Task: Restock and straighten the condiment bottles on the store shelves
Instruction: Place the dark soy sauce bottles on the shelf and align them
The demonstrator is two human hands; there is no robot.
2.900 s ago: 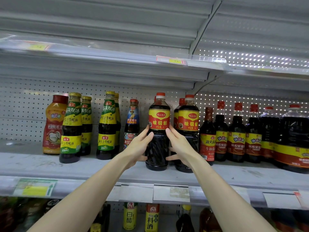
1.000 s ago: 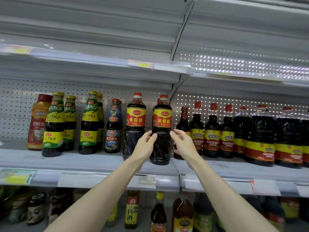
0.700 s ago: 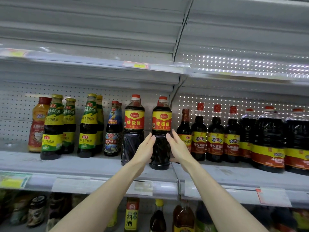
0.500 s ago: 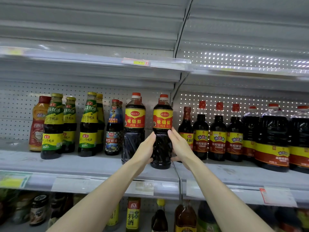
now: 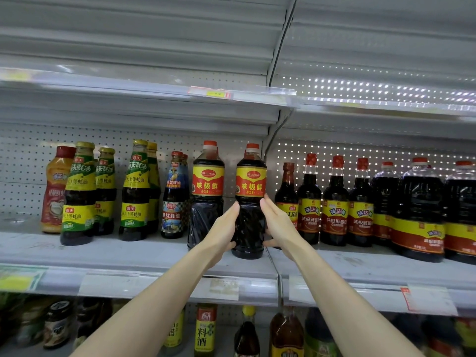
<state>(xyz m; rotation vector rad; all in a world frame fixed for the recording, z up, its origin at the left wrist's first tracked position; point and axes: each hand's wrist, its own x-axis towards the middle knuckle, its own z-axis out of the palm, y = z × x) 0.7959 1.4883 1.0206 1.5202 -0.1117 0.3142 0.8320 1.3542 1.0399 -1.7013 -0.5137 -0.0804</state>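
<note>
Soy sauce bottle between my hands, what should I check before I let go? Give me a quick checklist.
Soy sauce bottle upright on shelf: ok.
Label faces front: ok.
Grip, left hand and right hand press its sides: ok.
Clear of twin bottle: ok.
Clear of slim bottle on right: cannot tell, hand hides it.
Level with twin's front: not ok, stands nearer the edge.
</note>
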